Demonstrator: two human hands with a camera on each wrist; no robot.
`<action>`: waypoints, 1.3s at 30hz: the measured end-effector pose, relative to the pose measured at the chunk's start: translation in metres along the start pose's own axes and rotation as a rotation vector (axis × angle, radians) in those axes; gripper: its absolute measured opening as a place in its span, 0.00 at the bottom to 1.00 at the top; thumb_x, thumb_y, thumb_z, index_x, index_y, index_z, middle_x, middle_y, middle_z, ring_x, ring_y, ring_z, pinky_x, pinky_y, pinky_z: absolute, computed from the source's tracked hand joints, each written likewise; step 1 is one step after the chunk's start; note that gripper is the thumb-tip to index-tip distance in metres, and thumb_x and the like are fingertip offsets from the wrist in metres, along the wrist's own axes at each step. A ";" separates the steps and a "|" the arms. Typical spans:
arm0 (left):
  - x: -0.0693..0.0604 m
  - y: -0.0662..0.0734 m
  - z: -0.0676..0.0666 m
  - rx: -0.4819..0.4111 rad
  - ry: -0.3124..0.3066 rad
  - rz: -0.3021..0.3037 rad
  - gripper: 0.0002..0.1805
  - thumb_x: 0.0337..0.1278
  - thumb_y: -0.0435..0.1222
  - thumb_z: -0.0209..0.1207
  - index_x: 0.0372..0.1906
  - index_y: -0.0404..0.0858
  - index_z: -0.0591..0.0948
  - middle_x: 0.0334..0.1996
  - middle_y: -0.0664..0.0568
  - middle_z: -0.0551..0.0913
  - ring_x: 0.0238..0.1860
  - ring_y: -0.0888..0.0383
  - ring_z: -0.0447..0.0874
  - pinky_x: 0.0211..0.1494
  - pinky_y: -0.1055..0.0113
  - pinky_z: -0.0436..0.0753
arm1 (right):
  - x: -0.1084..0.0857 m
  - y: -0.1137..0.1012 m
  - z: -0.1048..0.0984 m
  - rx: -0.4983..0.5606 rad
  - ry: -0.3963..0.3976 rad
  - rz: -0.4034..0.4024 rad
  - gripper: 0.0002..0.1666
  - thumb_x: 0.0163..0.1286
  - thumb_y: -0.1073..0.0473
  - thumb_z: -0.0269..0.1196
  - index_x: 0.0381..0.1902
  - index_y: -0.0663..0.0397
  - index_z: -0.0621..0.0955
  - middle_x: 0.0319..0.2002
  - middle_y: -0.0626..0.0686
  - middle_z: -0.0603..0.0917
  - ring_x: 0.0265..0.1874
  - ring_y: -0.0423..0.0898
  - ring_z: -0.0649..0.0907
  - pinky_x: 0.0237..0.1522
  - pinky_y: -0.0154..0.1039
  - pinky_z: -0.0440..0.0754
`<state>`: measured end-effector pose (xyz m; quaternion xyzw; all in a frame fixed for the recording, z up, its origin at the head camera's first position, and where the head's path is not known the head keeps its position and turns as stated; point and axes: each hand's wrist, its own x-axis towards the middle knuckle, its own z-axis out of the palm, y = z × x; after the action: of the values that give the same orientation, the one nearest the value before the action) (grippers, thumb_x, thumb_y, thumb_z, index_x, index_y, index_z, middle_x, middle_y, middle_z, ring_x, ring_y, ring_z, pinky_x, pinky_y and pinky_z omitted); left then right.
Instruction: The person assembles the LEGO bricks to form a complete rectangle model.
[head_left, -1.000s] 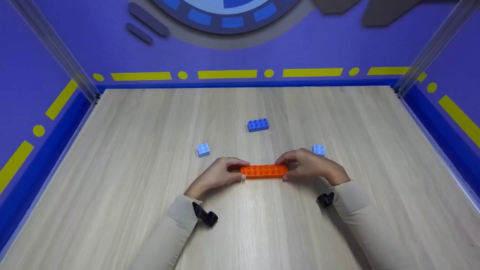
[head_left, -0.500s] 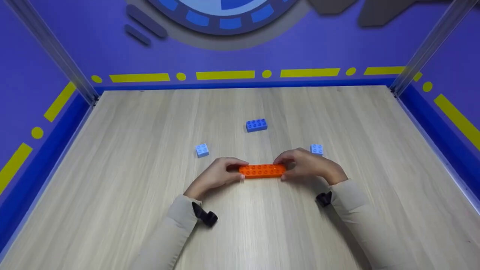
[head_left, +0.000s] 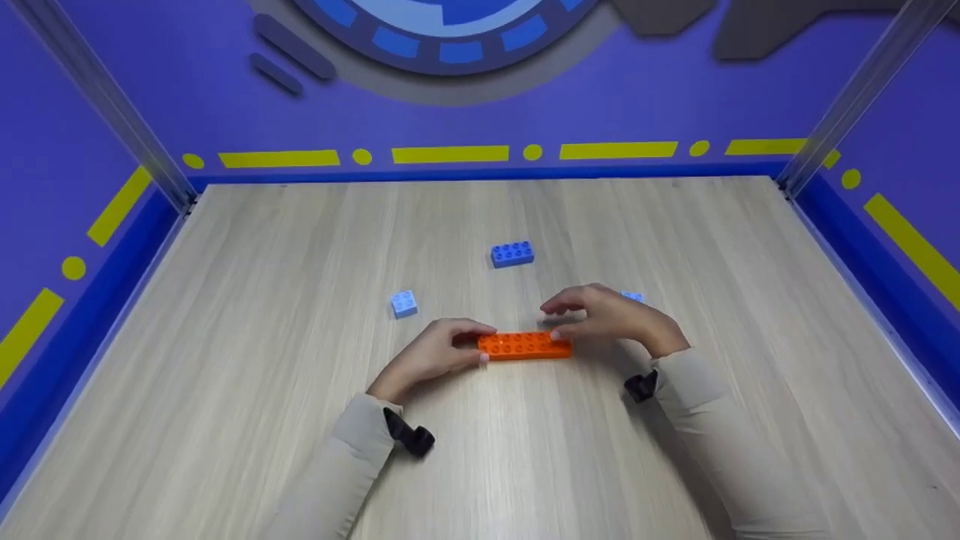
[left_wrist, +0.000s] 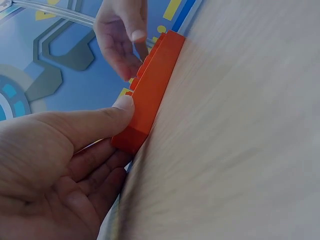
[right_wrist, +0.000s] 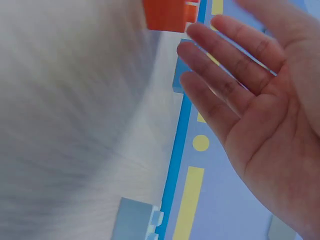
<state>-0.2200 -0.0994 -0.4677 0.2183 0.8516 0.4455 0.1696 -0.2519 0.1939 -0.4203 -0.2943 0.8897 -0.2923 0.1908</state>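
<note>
Left hand point(head_left: 435, 349) pinches orange block point(head_left: 521, 346) at one end; right hand point(head_left: 615, 319) loose by the other; bump there could swivel it.

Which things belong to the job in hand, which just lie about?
In the job:
orange brick, pinched by the left hand
right hand, near its other end

Lying about, perhaps for later:
darker blue brick
left light-blue brick
right light-blue brick, partly hidden

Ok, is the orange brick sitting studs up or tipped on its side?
Studs up: in the head view, two rows of studs face upward on the orange brick, the left hand gripping one end.
</note>
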 end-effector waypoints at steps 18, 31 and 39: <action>-0.002 0.000 0.000 -0.025 -0.005 -0.021 0.21 0.58 0.39 0.64 0.58 0.48 0.80 0.59 0.52 0.79 0.64 0.53 0.72 0.70 0.54 0.67 | 0.030 -0.006 -0.029 -0.111 0.138 0.065 0.25 0.67 0.58 0.63 0.61 0.57 0.77 0.60 0.56 0.79 0.60 0.59 0.76 0.63 0.54 0.73; 0.000 0.002 -0.002 -0.025 -0.014 -0.007 0.22 0.58 0.39 0.64 0.59 0.46 0.79 0.60 0.51 0.78 0.65 0.53 0.71 0.70 0.54 0.66 | 0.052 -0.005 -0.035 -0.086 0.179 0.117 0.27 0.68 0.57 0.62 0.64 0.54 0.74 0.64 0.55 0.76 0.63 0.58 0.74 0.65 0.53 0.71; 0.001 0.000 -0.001 -0.029 -0.010 -0.006 0.22 0.58 0.38 0.64 0.59 0.46 0.80 0.60 0.50 0.78 0.65 0.52 0.71 0.70 0.54 0.66 | 0.061 0.001 -0.039 -0.084 0.195 0.130 0.26 0.68 0.60 0.62 0.64 0.53 0.75 0.64 0.54 0.76 0.63 0.58 0.74 0.64 0.52 0.72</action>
<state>-0.2209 -0.0993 -0.4672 0.2155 0.8447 0.4564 0.1782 -0.3186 0.1718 -0.4018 -0.2141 0.9326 -0.2692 0.1093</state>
